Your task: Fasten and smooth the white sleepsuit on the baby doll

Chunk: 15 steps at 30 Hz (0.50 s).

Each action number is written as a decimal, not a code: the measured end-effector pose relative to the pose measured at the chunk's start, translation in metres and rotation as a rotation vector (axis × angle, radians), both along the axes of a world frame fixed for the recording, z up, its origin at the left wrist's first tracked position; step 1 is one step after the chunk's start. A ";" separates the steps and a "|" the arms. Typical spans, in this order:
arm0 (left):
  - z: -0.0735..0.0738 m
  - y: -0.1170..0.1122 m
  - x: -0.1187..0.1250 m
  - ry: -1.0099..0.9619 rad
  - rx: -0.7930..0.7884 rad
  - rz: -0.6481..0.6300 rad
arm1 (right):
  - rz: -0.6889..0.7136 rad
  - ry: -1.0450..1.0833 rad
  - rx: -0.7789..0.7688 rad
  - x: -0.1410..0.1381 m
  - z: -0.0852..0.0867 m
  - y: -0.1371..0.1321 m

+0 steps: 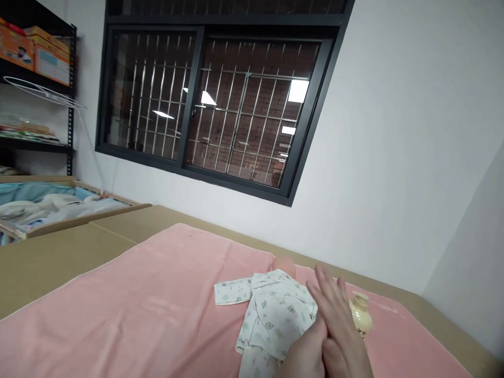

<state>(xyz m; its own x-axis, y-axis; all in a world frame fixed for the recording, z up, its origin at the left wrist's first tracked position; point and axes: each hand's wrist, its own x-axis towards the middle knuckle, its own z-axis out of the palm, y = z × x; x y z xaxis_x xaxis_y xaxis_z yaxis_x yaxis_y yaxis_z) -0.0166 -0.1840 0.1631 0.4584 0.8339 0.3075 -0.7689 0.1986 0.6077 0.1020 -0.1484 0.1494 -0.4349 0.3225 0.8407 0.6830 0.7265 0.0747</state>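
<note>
My left hand (306,350) and my right hand (339,321) are pressed palm to palm at the bottom right of the view. The right hand's fingers stretch upward. Most of the left hand's fingers are hidden behind it; nothing shows between the two palms. Just left of them, a baby doll (284,265) lies with its rounded head toward the wall. It wears a white printed shirt (271,304), one sleeve spread to the left; its lower part leaves the frame. Right behind my right hand stands a cream-coloured jar (360,315) with a narrow neck, partly covered by that hand.
A pink blanket (165,304) covers much of the tan tabletop (43,270). At the left are a wooden crib (82,218) with cloths inside and a black shelf (37,142) holding orange boxes (33,50). A barred window (220,105) is in the white wall behind.
</note>
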 end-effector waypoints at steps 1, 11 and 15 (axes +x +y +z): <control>0.003 -0.001 -0.002 0.010 0.014 -0.039 | -0.017 0.047 -0.062 0.002 0.003 0.003; 0.022 0.039 -0.043 -0.061 -0.143 0.215 | 0.066 -0.094 -0.076 -0.051 -0.037 0.003; 0.012 0.063 -0.031 -0.051 -0.106 0.207 | 0.040 -0.092 -0.051 -0.062 -0.053 -0.001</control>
<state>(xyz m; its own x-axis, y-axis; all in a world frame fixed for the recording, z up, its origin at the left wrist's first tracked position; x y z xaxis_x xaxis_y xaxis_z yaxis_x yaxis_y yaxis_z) -0.0472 -0.1214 0.1753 0.2609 0.9371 0.2319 -0.8289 0.0943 0.5514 0.0405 -0.1492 0.0967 -0.5233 0.3442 0.7795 0.6451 0.7577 0.0985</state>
